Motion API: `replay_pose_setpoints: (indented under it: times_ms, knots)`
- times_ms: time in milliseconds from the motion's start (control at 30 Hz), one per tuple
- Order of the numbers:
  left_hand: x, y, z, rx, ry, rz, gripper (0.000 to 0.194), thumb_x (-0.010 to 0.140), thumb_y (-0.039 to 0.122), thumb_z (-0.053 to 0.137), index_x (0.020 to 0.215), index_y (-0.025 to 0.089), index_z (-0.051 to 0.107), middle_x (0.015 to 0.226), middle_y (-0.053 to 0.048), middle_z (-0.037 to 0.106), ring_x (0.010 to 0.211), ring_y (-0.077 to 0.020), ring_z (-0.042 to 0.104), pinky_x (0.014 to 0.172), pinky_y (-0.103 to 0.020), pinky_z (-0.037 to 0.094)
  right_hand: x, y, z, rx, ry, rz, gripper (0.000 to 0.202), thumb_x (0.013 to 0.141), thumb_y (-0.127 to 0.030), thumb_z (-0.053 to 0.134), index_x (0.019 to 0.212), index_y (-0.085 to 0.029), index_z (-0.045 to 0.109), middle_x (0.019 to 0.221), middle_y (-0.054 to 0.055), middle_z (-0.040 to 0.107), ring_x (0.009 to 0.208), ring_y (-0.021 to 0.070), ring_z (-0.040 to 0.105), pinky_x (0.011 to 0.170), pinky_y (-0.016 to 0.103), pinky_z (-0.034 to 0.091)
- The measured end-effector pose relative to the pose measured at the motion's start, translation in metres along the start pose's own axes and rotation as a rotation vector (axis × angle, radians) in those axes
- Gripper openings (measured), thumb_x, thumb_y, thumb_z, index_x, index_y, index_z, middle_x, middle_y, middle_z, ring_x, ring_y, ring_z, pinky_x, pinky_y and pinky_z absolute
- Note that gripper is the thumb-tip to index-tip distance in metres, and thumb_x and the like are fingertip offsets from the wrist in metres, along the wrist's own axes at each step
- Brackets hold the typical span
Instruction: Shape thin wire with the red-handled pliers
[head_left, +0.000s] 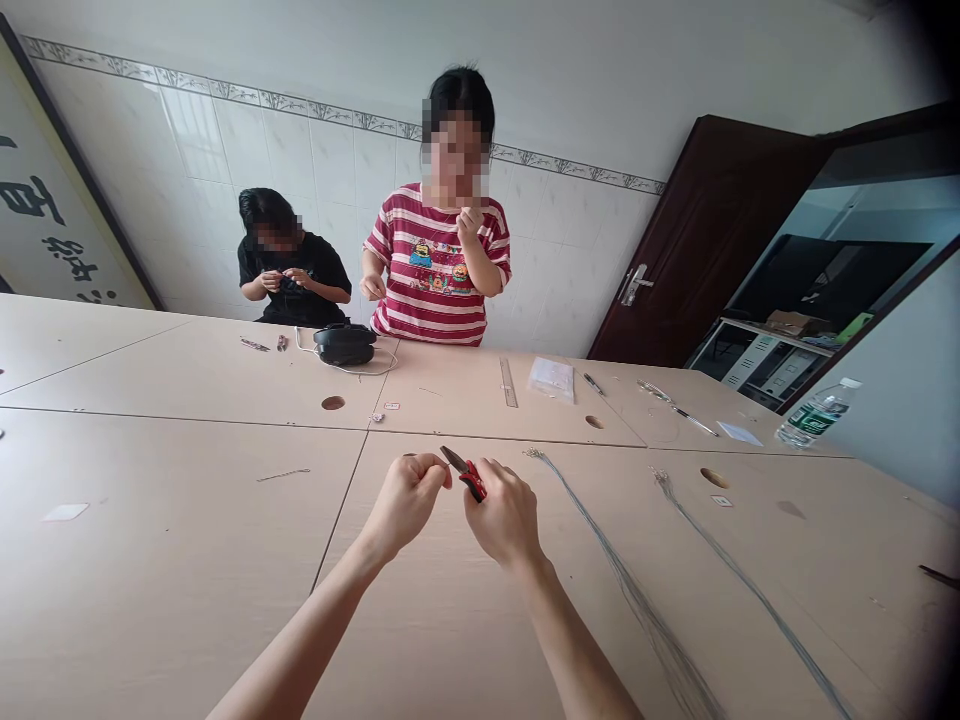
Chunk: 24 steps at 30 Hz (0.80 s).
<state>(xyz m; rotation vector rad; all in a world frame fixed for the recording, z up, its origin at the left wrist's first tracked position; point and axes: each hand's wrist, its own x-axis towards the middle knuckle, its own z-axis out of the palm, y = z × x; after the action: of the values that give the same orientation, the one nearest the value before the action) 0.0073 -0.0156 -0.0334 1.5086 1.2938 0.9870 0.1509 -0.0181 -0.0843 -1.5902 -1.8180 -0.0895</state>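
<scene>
My right hand is closed around red-and-black pliers, whose dark jaws point up and left toward my left hand. That left hand is closed in a pinch just beside the jaws; what lies between its fingertips is too small to make out. Both hands are above the wooden table. To the right of my right hand lies a long bundle of thin grey wires, with a second bundle farther right. A short twisted wire rests on the left.
Across the table are a black case, a ruler, a plastic bag, a pen and a water bottle. One person stands opposite; another sits at the left.
</scene>
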Motion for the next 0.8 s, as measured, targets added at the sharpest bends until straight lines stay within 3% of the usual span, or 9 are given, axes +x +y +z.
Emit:
replay_pose_setpoints:
  times_ms: [367,800]
  knots:
    - [0.0028,-0.0087,0.0063,-0.003,0.061,0.013,0.016,0.067,0.025,0.041,0.055,0.02,0.048,0.049,0.007,0.017,0.046,-0.0084,0.012,0.042,-0.023,0.014,0.0014,0.0021,0.0061,-0.01,-0.031,0.039,0.012,0.081,-0.013,0.049,0.073,-0.02,0.053,0.068,-0.001,0.059,0.062,0.0136,0.049,0.052,0.023,0.022]
    - [0.0018,-0.0074,0.0075,0.012,0.077,-0.006,0.017,0.067,0.025,0.04,0.054,0.02,0.049,0.051,0.006,0.026,0.045,-0.0089,0.014,0.041,-0.023,0.014,0.003,0.0037,0.0026,0.006,-0.048,0.051,0.015,0.082,-0.015,0.049,0.069,-0.02,0.05,0.066,-0.001,0.058,0.058,0.013,0.048,0.051,0.023,0.021]
